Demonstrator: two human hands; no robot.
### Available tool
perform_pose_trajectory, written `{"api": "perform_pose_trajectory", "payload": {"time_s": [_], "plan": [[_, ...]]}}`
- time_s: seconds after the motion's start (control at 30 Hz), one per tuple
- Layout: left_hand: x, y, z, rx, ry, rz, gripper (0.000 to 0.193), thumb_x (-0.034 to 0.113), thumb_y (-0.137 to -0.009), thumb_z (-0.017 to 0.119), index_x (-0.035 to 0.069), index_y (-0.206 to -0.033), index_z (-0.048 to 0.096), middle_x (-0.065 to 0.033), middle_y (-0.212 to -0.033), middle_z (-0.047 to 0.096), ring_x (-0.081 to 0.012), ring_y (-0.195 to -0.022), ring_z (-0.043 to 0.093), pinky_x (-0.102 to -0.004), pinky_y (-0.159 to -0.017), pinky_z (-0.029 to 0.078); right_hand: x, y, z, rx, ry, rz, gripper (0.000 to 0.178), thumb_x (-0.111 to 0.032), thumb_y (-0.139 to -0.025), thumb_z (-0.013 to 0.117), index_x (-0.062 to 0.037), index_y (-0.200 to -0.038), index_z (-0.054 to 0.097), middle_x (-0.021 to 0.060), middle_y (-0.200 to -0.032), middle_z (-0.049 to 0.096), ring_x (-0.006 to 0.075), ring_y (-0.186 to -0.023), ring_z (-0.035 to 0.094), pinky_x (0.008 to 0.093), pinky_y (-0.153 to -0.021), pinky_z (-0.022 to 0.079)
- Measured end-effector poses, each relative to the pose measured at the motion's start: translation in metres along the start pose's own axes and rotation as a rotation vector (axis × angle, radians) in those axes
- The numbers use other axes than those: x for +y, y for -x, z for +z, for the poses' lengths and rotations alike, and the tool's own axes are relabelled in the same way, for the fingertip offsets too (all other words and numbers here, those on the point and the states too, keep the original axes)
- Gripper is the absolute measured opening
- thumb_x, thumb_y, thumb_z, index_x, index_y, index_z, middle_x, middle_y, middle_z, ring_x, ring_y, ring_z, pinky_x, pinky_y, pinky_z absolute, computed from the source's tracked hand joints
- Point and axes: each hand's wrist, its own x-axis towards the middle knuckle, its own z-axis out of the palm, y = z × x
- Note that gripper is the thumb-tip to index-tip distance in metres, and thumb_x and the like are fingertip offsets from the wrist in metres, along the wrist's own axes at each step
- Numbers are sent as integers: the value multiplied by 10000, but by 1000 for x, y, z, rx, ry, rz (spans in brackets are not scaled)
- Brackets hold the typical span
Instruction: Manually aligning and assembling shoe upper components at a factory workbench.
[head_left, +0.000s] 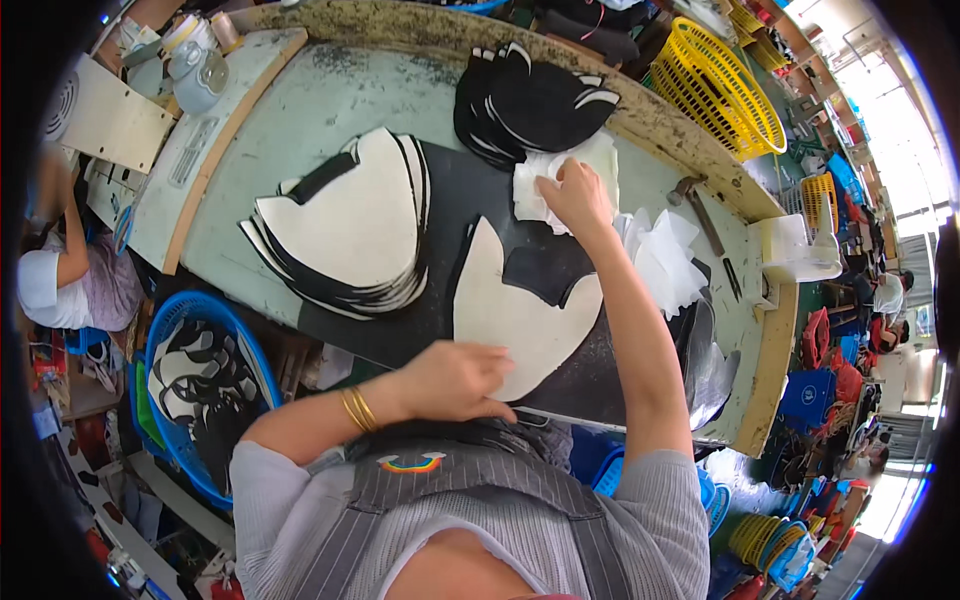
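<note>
A curved white shoe-upper piece (515, 325) with a black notched edge lies on the black mat in front of me. My left hand (458, 382) rests at its lower left edge, fingers stretched out and holding nothing. Out to the far side, my right hand (582, 200) pinches a white sheet (535, 190) at the top of a small pile; its fingertips are partly hidden. A thick stack of white pieces with black undersides (345, 225) stands left of the mat's middle. Behind it, to the right, is a stack of black pieces (530, 100).
Loose white sheets (665, 260) and clear plastic (712, 375) lie right of my forearm. A hammer (705, 215) and black tweezers (732, 280) are by the right rim. A blue basket of scraps (160, 330) stands at left, a yellow basket (710, 85) beyond the far rim. Another person sits far left.
</note>
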Motion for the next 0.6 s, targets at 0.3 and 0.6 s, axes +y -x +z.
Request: {"api": "perform_pose_trajectory", "payload": {"time_s": [0.3, 0.6], "plan": [[-131, -146, 16, 566, 107, -429, 184, 130, -892, 533, -12, -1005, 560, -197, -948, 613, -339, -898, 598, -412, -737, 479, 55, -6, -12, -137, -1096, 471, 197, -140, -836, 581, 54, -822, 616, 61, -706, 595, 139, -639, 559, 257, -600, 445], [-56, -150, 11, 640, 845, -356, 358, 295, -880, 625, -33, -1009, 564, -107, -856, 635, -146, -824, 591, -301, -706, 474, 44, 101, -119, 257, 12, -279, 152, -42, -802, 620, -8, -950, 605, 85, -869, 586, 214, -762, 578, 327, -686, 481]]}}
